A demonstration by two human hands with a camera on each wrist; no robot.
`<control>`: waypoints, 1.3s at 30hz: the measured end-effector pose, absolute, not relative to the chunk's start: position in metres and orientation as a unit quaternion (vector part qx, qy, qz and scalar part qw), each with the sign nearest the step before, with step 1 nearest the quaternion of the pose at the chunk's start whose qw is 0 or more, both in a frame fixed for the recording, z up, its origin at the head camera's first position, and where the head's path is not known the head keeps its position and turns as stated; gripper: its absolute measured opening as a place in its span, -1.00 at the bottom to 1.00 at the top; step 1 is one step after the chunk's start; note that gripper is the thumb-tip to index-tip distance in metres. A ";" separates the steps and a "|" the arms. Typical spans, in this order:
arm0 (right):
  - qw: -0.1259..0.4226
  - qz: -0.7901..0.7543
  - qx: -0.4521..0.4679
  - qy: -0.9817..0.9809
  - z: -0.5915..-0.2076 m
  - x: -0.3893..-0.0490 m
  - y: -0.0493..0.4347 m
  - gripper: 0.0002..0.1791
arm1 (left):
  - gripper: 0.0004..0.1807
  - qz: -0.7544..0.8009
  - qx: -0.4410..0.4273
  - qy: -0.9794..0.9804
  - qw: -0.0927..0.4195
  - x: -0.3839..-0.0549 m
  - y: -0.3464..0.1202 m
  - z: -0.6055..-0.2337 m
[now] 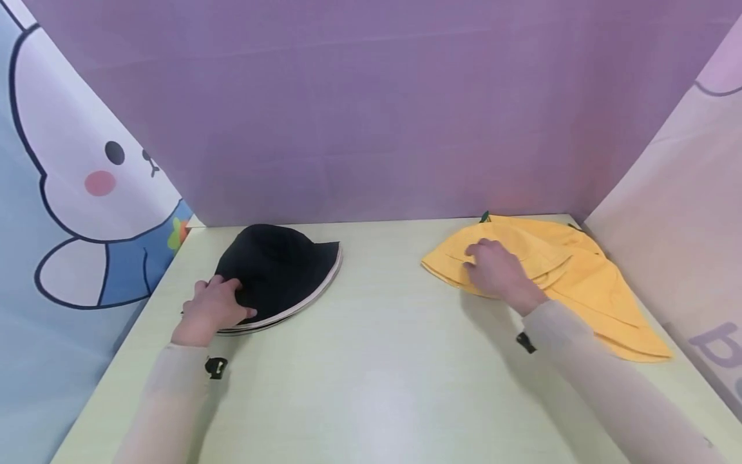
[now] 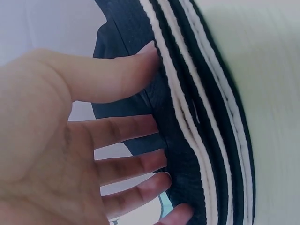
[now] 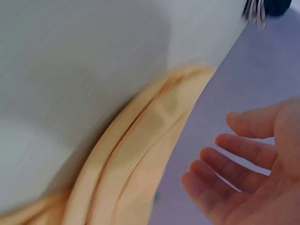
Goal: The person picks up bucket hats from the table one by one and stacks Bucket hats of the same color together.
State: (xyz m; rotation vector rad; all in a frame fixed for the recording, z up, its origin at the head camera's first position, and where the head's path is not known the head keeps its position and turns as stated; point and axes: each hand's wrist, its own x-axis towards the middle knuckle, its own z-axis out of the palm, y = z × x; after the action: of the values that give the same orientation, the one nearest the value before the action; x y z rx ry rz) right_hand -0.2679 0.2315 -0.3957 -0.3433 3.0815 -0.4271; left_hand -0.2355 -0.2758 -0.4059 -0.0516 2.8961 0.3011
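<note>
A stack of black bucket hats (image 1: 278, 270) with pale-trimmed brims lies at the left of the table. My left hand (image 1: 213, 308) rests on its near-left side, thumb and fingers spread; in the left wrist view the fingertips (image 2: 157, 161) meet the dark cloth beside the layered brims (image 2: 187, 93). On the right are yellow bucket hats (image 1: 603, 290), one overlapping another, with a small green tab (image 1: 484, 217) at the top. Above the front yellow hat (image 1: 449, 258) hovers my right hand (image 1: 497, 270), loosely bent and holding nothing; the right wrist view shows a gap between fingers and hat.
Both groups of hats lie on a pale green table (image 1: 371, 361). A purple backdrop (image 1: 377, 116) rises behind its far edge. Printed side panels stand left and right, the left one with a cartoon rabbit (image 1: 104, 200). The yellow hats reach close to the right panel.
</note>
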 end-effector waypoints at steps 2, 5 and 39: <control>0.015 -0.126 -0.080 0.989 -0.393 -0.268 0.254 -0.57 | -0.19 0.100 -0.021 0.988 0.115 -0.236 -0.280 -0.406; 0.024 -0.115 -0.050 0.992 -0.391 -0.268 0.284 -0.55 | -0.19 0.094 -0.026 0.988 0.116 -0.235 -0.285 -0.406; 0.052 -0.336 0.107 0.934 -0.401 -0.273 0.397 -0.46 | -0.49 0.154 -0.003 0.988 -0.008 -0.246 -0.253 -0.403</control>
State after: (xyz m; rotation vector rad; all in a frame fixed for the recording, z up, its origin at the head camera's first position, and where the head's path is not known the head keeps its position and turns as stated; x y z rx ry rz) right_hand -0.2725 0.3971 -0.4013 0.3249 2.8412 -1.0217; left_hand -0.2456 -0.2526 -0.4028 -0.0084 3.1197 0.4848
